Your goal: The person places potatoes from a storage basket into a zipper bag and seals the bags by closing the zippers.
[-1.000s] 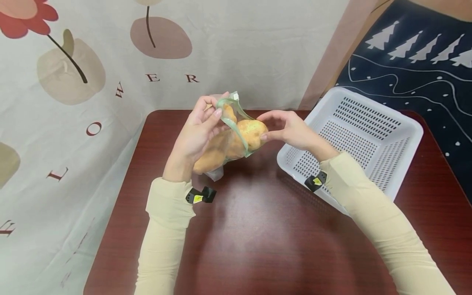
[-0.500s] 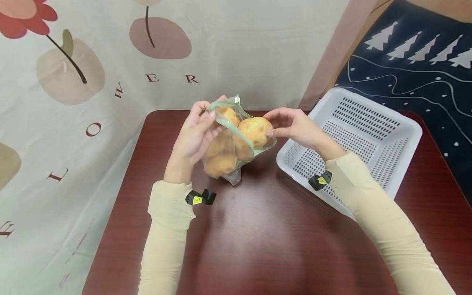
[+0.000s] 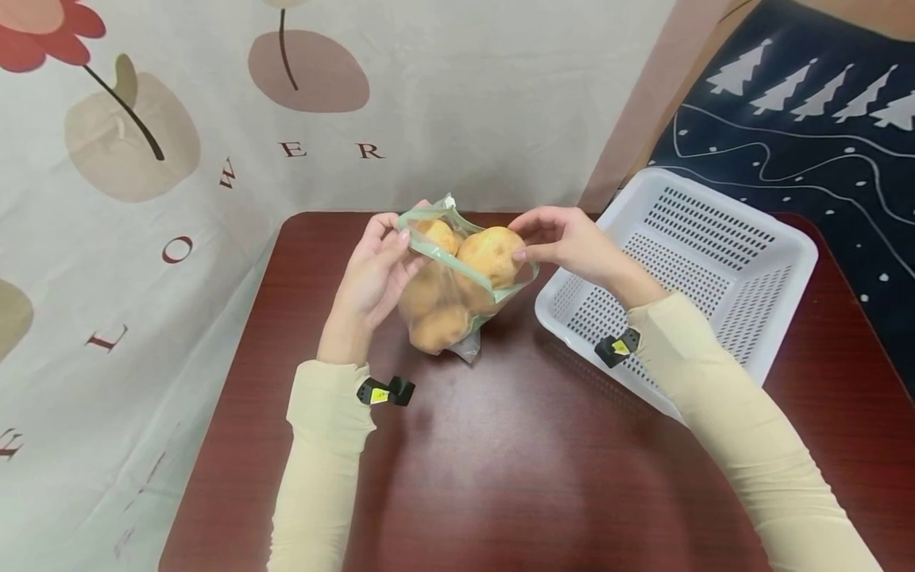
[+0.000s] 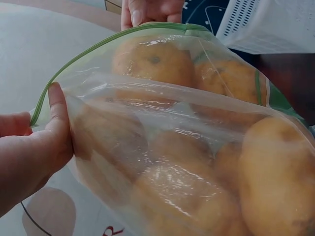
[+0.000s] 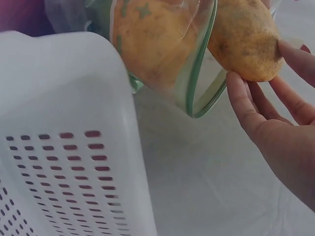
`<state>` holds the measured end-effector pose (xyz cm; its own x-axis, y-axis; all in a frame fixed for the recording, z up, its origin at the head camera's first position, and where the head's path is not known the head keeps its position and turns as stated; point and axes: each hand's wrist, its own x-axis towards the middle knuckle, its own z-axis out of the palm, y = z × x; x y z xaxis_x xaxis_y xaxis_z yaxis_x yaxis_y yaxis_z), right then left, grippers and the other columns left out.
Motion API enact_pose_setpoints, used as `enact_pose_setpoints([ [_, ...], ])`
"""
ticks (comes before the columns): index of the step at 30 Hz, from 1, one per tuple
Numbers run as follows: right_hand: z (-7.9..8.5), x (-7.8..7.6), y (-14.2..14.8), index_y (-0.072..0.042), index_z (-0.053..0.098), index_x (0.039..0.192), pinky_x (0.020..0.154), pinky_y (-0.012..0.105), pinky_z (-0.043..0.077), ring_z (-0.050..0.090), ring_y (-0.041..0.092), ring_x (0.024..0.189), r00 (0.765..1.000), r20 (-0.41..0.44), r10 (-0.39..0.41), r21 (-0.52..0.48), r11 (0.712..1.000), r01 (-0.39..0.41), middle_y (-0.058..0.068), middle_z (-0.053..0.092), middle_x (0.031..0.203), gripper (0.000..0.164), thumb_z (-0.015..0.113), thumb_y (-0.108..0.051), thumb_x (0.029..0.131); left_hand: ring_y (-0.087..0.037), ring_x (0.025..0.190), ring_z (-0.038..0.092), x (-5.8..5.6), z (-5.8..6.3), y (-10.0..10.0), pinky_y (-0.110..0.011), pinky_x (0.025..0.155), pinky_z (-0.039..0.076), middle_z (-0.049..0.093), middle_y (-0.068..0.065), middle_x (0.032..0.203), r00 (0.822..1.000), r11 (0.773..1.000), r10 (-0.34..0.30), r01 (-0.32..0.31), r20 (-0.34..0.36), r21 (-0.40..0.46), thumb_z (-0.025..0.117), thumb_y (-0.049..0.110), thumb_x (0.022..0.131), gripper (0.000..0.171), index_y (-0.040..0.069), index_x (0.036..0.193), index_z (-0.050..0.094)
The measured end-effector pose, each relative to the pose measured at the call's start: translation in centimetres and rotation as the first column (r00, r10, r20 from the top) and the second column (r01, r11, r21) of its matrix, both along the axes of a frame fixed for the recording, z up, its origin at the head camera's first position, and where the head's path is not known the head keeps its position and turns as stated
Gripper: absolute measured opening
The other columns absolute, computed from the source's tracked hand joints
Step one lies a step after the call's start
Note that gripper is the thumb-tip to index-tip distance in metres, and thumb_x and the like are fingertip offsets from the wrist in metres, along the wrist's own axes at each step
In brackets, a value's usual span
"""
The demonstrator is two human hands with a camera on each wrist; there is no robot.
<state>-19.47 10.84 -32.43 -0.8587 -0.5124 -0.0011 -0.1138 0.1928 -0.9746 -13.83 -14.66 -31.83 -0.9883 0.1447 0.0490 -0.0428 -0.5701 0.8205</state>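
Observation:
A clear zip bag (image 3: pixel 457 298) with a green-edged mouth bulges with several potatoes (image 4: pixel 182 196), its mouth spread apart. The left hand (image 3: pixel 374 278) pinches one side of the rim between thumb and fingers; in the left wrist view its thumb lies along the plastic. At the bag's mouth, the right hand (image 3: pixel 579 250) grips a large potato (image 3: pixel 493 256) by its right end. The right wrist view shows that potato (image 5: pixel 246 42) partly inside the mouth, with the fingers and thumb of the right hand (image 5: pixel 280 118) around its tip.
A white perforated plastic basket (image 3: pixel 758 222) stands on the right of the dark red table (image 3: pixel 486 477), under the right forearm. Behind the table hangs a pale printed cloth (image 3: pixel 486 103). A navy cloth with white trees (image 3: pixel 793 151) lies beyond the basket.
The bag has swung from a leftward slant to hang more upright, its bottom moving right. Its mouth is wider. The left hand has moved slightly left and down; the right still holds the potato.

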Motion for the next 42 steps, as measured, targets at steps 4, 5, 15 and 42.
enact_pose_setpoints([
  [4,-0.6,0.1,-0.8,0.003,0.061,0.108,0.069,0.024,0.051,0.060,0.016,0.080,1.000,-0.024,0.013,0.007,1.000,-0.013,0.010,0.063,0.093,0.035,0.072,-0.002,0.076,-0.017,0.097,0.052,0.3,-0.4,-0.6,-0.027,0.078,0.046,0.028,-0.019,0.144,1.000,0.999,0.013,-0.013,0.009,-0.036,0.030,-0.004,0.096,0.018,0.010,0.093,0.041],
  [5,-0.7,0.1,-1.0,0.002,0.061,0.108,0.068,0.023,0.051,0.060,0.016,0.080,0.999,-0.031,0.015,0.008,1.000,-0.015,0.010,0.063,0.092,0.034,0.072,-0.002,0.076,-0.016,0.094,0.053,0.4,-0.4,-0.8,-0.026,0.077,0.046,0.028,-0.019,0.144,1.000,0.999,0.017,-0.016,0.008,-0.048,0.030,-0.004,0.096,0.019,0.011,0.093,0.041],
  [15,-0.9,0.3,-3.2,-0.002,0.066,0.101,0.064,0.022,0.047,0.057,0.016,0.077,0.989,-0.138,0.054,0.064,0.997,-0.046,0.006,0.064,0.089,0.030,0.076,-0.004,0.072,-0.013,0.082,0.055,1.1,-0.5,-1.8,-0.024,0.074,0.048,0.053,-0.003,0.101,0.999,0.981,0.046,-0.040,0.028,-0.192,0.034,-0.003,0.096,0.015,0.011,0.094,0.039],
  [42,-1.6,1.5,-5.2,-0.004,0.071,0.092,0.068,0.023,0.048,0.058,0.010,0.080,0.958,-0.214,0.192,0.156,0.975,-0.160,0.003,0.068,0.088,0.014,0.070,-0.004,0.078,-0.013,0.081,0.056,1.6,-1.0,-2.3,-0.024,0.073,0.049,0.050,0.001,0.082,0.995,0.963,0.066,-0.042,0.081,-0.268,0.036,-0.003,0.095,0.015,0.011,0.096,0.039],
])
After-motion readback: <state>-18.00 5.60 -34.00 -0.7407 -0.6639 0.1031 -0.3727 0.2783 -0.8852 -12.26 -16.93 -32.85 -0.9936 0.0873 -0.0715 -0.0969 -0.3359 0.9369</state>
